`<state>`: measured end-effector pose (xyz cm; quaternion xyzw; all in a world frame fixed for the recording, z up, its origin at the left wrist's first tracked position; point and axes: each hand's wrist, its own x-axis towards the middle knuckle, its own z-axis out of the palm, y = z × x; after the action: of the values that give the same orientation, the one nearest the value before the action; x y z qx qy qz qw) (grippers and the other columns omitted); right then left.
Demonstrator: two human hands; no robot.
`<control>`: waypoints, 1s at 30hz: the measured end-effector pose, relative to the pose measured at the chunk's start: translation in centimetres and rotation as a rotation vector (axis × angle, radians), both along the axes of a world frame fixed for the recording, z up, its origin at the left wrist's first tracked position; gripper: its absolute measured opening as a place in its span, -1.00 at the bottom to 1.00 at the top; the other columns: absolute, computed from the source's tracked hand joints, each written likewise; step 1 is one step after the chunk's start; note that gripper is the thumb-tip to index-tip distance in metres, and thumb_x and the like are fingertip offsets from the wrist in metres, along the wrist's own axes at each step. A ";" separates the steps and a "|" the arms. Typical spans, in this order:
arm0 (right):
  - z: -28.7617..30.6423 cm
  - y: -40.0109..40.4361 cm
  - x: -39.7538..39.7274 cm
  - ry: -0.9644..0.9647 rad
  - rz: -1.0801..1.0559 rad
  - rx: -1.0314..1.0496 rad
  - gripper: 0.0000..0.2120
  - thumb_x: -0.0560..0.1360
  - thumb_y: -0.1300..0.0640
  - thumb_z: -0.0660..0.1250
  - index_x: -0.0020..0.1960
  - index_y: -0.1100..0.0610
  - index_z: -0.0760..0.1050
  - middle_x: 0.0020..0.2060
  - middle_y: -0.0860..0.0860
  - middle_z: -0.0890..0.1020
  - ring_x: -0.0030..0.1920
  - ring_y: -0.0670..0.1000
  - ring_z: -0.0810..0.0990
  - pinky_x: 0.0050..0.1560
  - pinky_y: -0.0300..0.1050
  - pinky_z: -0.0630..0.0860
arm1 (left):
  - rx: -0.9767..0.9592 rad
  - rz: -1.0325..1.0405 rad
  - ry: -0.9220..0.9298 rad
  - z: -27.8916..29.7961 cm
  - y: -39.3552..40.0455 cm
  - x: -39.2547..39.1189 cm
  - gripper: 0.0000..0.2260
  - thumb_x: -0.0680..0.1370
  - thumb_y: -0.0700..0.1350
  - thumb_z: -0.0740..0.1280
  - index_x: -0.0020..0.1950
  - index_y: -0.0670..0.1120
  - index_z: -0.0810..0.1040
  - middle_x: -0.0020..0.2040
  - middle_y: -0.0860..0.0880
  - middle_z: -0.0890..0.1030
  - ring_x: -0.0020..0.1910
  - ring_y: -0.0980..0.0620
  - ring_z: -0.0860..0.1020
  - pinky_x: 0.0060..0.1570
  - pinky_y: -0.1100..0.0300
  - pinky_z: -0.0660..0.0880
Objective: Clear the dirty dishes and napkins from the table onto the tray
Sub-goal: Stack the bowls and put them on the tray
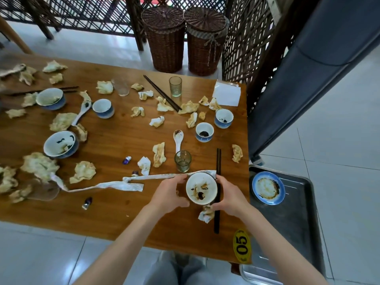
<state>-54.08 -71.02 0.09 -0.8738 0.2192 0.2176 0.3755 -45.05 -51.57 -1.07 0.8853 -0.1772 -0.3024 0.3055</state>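
A dirty white bowl (201, 188) with dark sauce stains sits near the front right of the wooden table (115, 145). My left hand (169, 194) grips its left side and my right hand (229, 199) grips its right side. Dark chopsticks (218, 161) lie under my right hand beside the bowl. A crumpled napkin (206, 214) lies just in front of the bowl. The dark tray (296, 223) stands to the right of the table, and a blue-rimmed dirty plate (268, 188) lies on it.
Several crumpled napkins, blue bowls (60, 144), small cups (204, 132), a white spoon (178, 139), glasses (182, 160) and a second chopstick pair (161, 92) are scattered over the table. A long twisted paper strip (115, 185) runs leftwards. Two wicker baskets (164, 38) stand behind.
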 end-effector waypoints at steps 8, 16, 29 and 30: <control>-0.9 0.0 0.3 -0.104 0.041 -0.048 -0.15 0.18 0.11 0.57 0.38 -0.04 0.25 0.16 -0.04 0.54 0.17 0.03 0.48 0.04 -0.10 0.49 | 0.059 -0.051 -0.108 -1.0 -1.1 -0.1 -0.20 0.19 0.00 0.62 0.39 0.08 0.40 0.27 0.10 0.54 0.27 0.03 0.43 0.23 -0.02 0.44; 0.1 0.0 1.3 -0.148 0.082 -0.057 -0.12 0.16 0.09 0.59 0.39 -0.09 0.26 0.21 -0.07 0.51 0.24 0.01 0.42 0.15 -0.11 0.43 | 0.002 0.060 -0.104 -0.4 -0.2 0.1 -0.19 0.17 -0.05 0.64 0.38 0.05 0.43 0.23 0.07 0.56 0.24 0.07 0.46 0.22 0.05 0.45; 3.5 8.4 8.0 -0.172 0.163 -0.027 -0.11 0.18 0.12 0.61 0.40 -0.08 0.24 0.26 -0.09 0.50 0.27 -0.02 0.45 0.13 -0.12 0.44 | -0.013 0.195 -0.120 4.0 8.9 4.4 -0.17 0.18 -0.06 0.64 0.40 0.07 0.39 0.23 0.07 0.55 0.24 0.05 0.45 0.22 0.03 0.45; 3.6 9.6 8.7 -0.178 0.168 -0.022 -0.10 0.18 0.12 0.61 0.41 -0.07 0.24 0.27 -0.10 0.50 0.28 -0.02 0.45 0.15 -0.11 0.44 | -0.010 0.190 -0.128 4.3 10.3 5.0 -0.17 0.17 -0.04 0.64 0.40 0.07 0.41 0.23 0.06 0.55 0.23 0.04 0.46 0.21 0.01 0.46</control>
<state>-45.39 -61.38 3.74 -0.9091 0.1132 0.1675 0.3644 -40.01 -41.31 3.20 0.9141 -0.1130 -0.2138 0.3254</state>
